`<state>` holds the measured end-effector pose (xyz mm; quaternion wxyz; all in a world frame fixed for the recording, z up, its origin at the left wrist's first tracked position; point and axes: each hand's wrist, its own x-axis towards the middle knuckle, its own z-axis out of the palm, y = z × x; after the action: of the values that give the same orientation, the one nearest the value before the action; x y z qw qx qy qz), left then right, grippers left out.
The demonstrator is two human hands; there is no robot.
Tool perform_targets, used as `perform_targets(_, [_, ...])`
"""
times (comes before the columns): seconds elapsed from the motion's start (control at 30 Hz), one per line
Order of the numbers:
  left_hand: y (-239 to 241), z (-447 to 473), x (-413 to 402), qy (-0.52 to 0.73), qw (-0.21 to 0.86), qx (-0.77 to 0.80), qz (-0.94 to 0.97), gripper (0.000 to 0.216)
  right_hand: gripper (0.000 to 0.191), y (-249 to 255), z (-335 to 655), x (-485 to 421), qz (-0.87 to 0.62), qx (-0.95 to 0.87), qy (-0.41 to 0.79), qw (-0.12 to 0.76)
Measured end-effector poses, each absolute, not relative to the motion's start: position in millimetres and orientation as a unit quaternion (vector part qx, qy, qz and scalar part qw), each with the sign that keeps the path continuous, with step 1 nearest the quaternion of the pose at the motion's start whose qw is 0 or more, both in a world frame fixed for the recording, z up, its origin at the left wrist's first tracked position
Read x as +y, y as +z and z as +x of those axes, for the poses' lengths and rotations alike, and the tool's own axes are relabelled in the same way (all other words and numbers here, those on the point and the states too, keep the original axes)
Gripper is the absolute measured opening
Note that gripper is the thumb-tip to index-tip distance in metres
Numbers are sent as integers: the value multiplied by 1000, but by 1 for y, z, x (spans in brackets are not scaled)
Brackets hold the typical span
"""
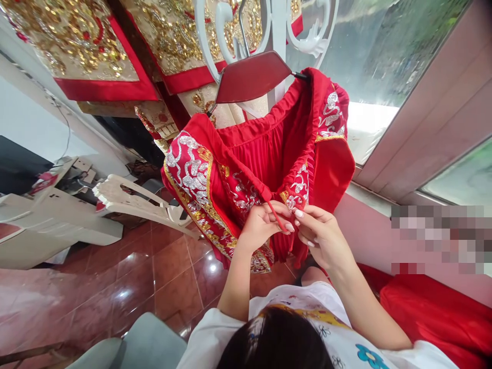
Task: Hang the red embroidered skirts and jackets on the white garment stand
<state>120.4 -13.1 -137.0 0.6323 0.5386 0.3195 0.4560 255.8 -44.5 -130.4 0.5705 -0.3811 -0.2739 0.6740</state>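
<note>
A red pleated skirt (pixel 265 159) with silver and gold embroidery hangs from a metal clip hanger (pixel 253 77) with a dark red panel. The near side of its waistband dips toward me. A thin red tie cord (pixel 275 214) comes off the waistband at the front. My left hand (pixel 258 225) is closed on this cord, its thumb and fingers pinched together. Beside it, my right hand (pixel 325 233) pinches at the same spot with thumb and index finger. The fingertips nearly meet, and the cord's end between them is partly hidden.
Gold-sequined garments (pixel 165 41) with red borders hang behind on the left. A white scrollwork frame (pixel 279 36) carries the hanger. A white chair (pixel 130 197) and a grey chair (pixel 149 341) stand leftward. Red cloth (pixel 430 312) lies at the lower right, near a glass door (pixel 361 61).
</note>
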Motion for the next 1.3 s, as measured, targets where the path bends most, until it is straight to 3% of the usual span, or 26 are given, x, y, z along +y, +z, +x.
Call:
perform_targets(0.2, [-137,123,-13,451,566,357,590,21,35,-132,257,-45,-391,-305,662,562])
perform_targets(0.33, [-138,114,-11,535,493,368,579,10,35,-133,268,-40,-437,-346,600,573])
perform_targets(0.5, [-130,92,-23,666,529,331,410,17,28,-129,287,-32,-436,-386,550,598])
perform_targets(0.8, [-112,93,-51,693,493,262,456,26,16,-137,279,-13,-395,-507,490,590])
perform_targets(1.0, [-110,91,-56,646,462,248,554,22,22,-129,248,-10,-299,-535,589,527])
perform_targets(1.3, [-90,68,-55,596,609,94,515,25,14,-116,256,-7,-301,-498,591,559])
